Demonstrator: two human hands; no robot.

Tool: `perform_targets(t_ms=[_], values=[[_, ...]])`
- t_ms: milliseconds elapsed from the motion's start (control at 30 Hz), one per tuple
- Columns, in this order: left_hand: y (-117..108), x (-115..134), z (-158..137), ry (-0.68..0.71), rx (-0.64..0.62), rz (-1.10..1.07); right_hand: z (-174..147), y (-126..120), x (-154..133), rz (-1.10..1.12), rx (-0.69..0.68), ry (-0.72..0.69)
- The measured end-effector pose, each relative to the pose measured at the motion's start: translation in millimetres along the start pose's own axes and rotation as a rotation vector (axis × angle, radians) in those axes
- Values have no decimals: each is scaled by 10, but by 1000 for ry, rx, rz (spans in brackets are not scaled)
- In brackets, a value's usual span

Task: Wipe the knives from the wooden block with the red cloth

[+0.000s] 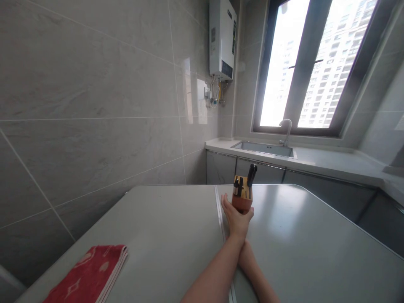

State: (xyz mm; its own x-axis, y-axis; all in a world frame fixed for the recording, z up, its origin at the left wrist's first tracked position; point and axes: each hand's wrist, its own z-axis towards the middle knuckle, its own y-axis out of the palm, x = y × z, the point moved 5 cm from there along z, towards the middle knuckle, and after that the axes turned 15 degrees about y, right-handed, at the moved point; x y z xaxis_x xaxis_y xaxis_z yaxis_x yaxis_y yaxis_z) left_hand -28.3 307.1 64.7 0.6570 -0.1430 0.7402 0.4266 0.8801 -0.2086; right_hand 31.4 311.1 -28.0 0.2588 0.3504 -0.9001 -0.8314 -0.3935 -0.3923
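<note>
A small wooden knife block point(242, 204) stands upright near the far edge of the table, a black-handled knife point(251, 174) jutting from its right side. Other dark-handled pieces point(239, 186) sit in its left slots. My left hand point(239, 221) is closed around the near side of the block, with fingers on the left and the thumb on the right. My right hand point(245, 249) passes behind my left wrist, where the forearms cross. Its fingers are hidden, so whether it touches the block I cannot tell.
A folded red patterned cloth point(91, 273) lies at the table's near left. The grey table point(170, 227) has a metal seam down its middle. Beyond it are a counter with a sink point(265, 148) and faucet point(286, 130). A tiled wall point(94, 92) borders the left.
</note>
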Motion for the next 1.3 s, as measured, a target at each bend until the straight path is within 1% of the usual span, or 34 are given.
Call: perform_targets(t_ms=[33,100,167,233,300,333,367,400,467,500,567,633,667,733,800,933,1067,1133,1167,1233,1300], values=[[-109,-24,-27,36,8,18,-6,-3,-2,20,-10,10],[-397,-103,-65,86,20,88,-16,-3,-3,26,-11,31],[-774,-240,-54,113,15,201,-22,3,1,-31,15,41],[-1259,-427,32,156,33,360,-27,24,14,-67,12,37],[-1858,-672,175,181,83,561,-31,50,40,-86,-11,39],[-2181,-818,252,174,87,670,-33,60,53,-94,-18,40],[-2502,-981,324,156,54,767,-36,67,65,-102,-23,40],[-2820,-1160,377,124,-11,841,-39,72,73,-109,-26,39],[-3416,-1547,386,8,-221,941,-46,81,79,-121,-29,38],[-3717,-1709,338,-53,-267,1015,-50,86,77,-126,-32,36],[-4256,-1938,170,-150,-265,1184,-58,99,66,-134,-36,28],[-4622,-2070,-48,-239,-271,1309,-63,113,57,-141,-39,22],[-4743,-2111,-157,-298,-277,1333,-65,119,55,-143,-39,22],[-4854,-2157,-328,-379,-331,1321,-67,125,56,-147,-38,28],[-4859,-2145,-398,-370,-361,1305,-69,128,58,-149,-39,33],[-4784,-2061,-307,-262,-320,1329,-72,120,49,-156,-38,37],[-4578,-1992,-173,-245,-431,1221,-72,93,32,-151,-31,32],[-4429,-1850,-110,-168,-449,1203,-69,81,33,-140,-32,34],[-4349,-1750,-82,-118,-437,1195,-66,76,36,-135,-34,36],[-4175,-1522,-39,-32,-422,1136,-60,70,46,-127,-35,42],[-3995,-1278,-10,20,-434,1040,-55,69,53,-119,-34,45]])
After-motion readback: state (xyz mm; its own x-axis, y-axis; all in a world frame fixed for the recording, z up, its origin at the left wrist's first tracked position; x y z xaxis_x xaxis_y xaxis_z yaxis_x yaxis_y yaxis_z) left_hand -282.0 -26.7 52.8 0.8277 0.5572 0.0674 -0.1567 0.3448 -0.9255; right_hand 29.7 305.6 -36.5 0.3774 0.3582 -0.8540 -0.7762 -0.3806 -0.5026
